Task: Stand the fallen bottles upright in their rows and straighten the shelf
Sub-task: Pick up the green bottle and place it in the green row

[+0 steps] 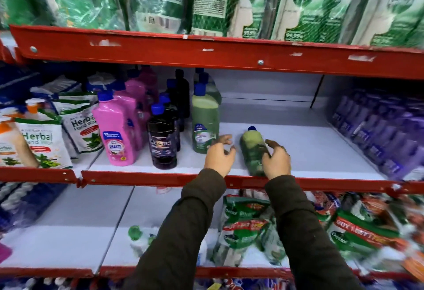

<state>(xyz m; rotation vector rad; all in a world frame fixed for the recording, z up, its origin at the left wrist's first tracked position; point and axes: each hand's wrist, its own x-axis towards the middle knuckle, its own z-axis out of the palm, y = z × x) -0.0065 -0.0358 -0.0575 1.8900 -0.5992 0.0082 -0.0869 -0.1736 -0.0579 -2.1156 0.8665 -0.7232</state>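
Note:
A green bottle with a blue cap (252, 146) lies on its side on the white middle shelf (321, 152), cap pointing to the back. My right hand (276, 160) rests on its right side near the base, fingers curled over it. My left hand (219, 155) hovers just left of it with fingers spread, holding nothing. To the left stand upright rows: green bottles (204, 122), dark purple bottles (163, 140) and pink bottles (117, 129), all blue-capped.
Herbal hand wash pouches (43, 145) fill the left bay. Purple bottles (380, 133) crowd the right end of the shelf. Red shelf rails (160, 50) run above and below. Green refill packs (245, 221) lie on the lower shelf; tall green packs (305, 3) stand above.

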